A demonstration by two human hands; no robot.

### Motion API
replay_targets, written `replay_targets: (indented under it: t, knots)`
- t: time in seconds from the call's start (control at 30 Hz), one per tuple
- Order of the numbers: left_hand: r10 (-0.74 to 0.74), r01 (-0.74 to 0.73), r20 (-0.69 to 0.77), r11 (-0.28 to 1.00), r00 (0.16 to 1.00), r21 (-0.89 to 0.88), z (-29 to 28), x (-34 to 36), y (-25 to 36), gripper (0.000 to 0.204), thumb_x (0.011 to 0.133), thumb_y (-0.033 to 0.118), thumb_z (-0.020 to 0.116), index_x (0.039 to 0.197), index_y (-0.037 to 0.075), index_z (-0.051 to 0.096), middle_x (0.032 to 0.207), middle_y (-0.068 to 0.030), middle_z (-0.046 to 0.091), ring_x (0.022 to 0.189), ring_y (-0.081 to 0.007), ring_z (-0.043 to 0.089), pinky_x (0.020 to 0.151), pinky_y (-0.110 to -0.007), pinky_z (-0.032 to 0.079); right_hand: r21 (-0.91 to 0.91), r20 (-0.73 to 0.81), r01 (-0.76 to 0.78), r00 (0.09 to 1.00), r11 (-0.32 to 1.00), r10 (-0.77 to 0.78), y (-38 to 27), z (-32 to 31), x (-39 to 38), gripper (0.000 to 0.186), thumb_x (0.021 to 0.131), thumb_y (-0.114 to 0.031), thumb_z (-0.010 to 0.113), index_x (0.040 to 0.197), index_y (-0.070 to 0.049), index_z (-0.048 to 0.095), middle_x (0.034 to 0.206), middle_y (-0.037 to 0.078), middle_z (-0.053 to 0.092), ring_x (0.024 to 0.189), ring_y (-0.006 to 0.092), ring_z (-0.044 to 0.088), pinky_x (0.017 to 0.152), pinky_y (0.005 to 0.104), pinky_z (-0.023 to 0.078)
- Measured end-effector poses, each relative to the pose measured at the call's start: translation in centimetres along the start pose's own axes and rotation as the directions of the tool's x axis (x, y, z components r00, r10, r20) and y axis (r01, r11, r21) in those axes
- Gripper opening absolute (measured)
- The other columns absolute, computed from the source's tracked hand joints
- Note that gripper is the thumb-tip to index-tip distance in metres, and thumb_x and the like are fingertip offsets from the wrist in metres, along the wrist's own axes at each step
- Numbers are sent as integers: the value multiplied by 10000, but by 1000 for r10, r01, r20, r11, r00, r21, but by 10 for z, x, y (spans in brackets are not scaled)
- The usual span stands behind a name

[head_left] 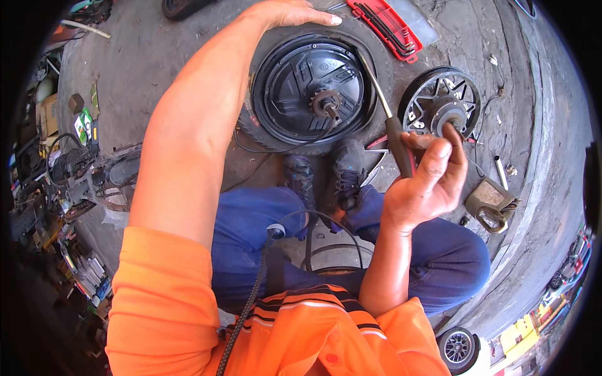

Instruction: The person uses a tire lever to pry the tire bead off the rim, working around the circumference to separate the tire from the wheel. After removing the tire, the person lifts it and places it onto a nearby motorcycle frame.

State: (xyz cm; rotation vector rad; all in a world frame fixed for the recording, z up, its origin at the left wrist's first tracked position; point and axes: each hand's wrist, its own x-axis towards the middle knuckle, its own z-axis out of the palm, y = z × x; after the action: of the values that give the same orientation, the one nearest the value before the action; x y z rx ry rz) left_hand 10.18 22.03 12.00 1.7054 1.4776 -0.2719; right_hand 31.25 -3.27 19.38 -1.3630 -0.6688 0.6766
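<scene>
A wheel with a black hub motor [307, 91] and a sprocket on its axle lies flat in front of my feet, inside a dusty tyre [254, 128]. My left hand [295, 14] reaches over to the tyre's far side, palm down; most of its fingers are cut off or turned away. A long screwdriver [394, 135] with a dark handle slants up to the tyre's right inner edge, its tip against the rim. My right hand [429, 175] is at the handle's near end, fingers curled and the handle against it. Part of that grip is hidden.
A black spoked wheel [433, 103] lies to the right. Beyond the tyre is a red case of hex keys [389, 28]. A metal block with a ring handle [492, 203] sits near my right knee. Machine parts [94, 178] crowd the left. A cable [260, 269] hangs before me.
</scene>
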Motion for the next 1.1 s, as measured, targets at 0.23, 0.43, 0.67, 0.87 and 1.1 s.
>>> replay_targets:
  t: [0.23, 0.43, 0.67, 0.87, 1.1]
  knots:
    - [-61, 61, -85, 998, 995, -2, 0, 0, 1, 1034, 735, 813, 640, 1349, -19, 617, 1489, -228, 512, 1396, -336, 471, 1154, -427, 358, 158, -108, 69, 993, 985, -52, -30, 32, 51, 388, 997, -291, 663, 1078, 77, 570, 563, 59, 541, 430, 105, 473, 518, 293, 546]
    - [-39, 39, 4, 999, 999, 4, -4, 1, 6, 943, 746, 790, 647, 1188, -41, 712, 1292, -232, 665, 1206, -341, 630, 1027, -438, 470, 9, -48, 79, 996, 997, -78, -49, 58, 89, 289, 942, -226, 723, 975, 47, 638, 635, 77, 556, 462, 152, 494, 514, 345, 515]
    - [-45, 45, -8, 997, 999, 67, -4, 7, 9, 956, 748, 780, 654, 1209, -56, 692, 1309, -244, 652, 1223, -348, 619, 1036, -438, 466, 93, 66, 220, 972, 971, -226, -52, 97, 125, 234, 927, -213, 709, 826, -10, 649, 601, 11, 520, 446, 110, 451, 448, 277, 371]
    - [-66, 66, -31, 998, 997, 23, 0, 10, 8, 940, 740, 772, 677, 1190, -53, 703, 1288, -251, 662, 1218, -348, 623, 1029, -438, 472, -88, 101, 154, 984, 984, -145, -62, 123, 152, 239, 915, -194, 722, 772, -17, 650, 581, 5, 508, 441, 114, 448, 435, 300, 348]
    - [-40, 39, -41, 999, 998, -21, 1, 12, 1, 898, 726, 735, 725, 1140, -62, 719, 1190, -252, 705, 1122, -337, 674, 978, -420, 502, -124, 273, 38, 962, 992, -3, -31, 133, 243, 259, 880, -149, 739, 687, -20, 624, 570, 67, 544, 430, 197, 465, 430, 370, 361]
